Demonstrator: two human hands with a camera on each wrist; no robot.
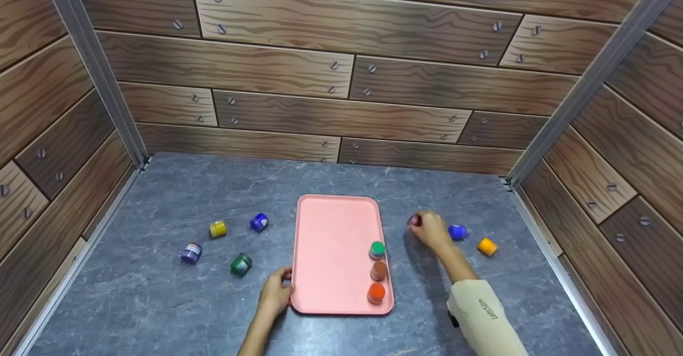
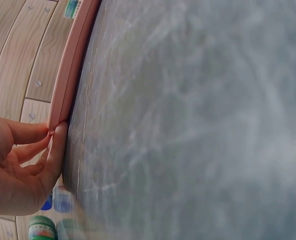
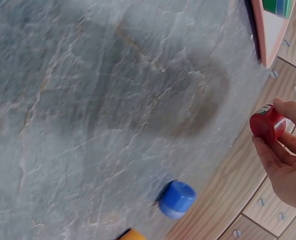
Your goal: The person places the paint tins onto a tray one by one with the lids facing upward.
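Note:
My right hand (image 1: 431,231) holds a small dark-red paint jar (image 3: 268,124) between thumb and fingers, to the right of the pink tray (image 1: 336,249). In the right wrist view the jar appears above the table, tilted, with part of its label showing. My left hand (image 1: 275,293) pinches the tray's left rim near the front corner, as the left wrist view also shows. Along the tray's right side stand a green-lidded jar (image 1: 377,250), a brown jar (image 1: 379,271) and an orange-red jar (image 1: 376,293).
Right of my right hand lie a blue jar (image 1: 457,232) and an orange jar (image 1: 486,247). Left of the tray are a yellow jar (image 1: 217,229), a dark-blue jar (image 1: 259,222), a purple jar (image 1: 191,253) and a green jar (image 1: 241,264). Wood-patterned walls enclose the grey table (image 1: 224,180).

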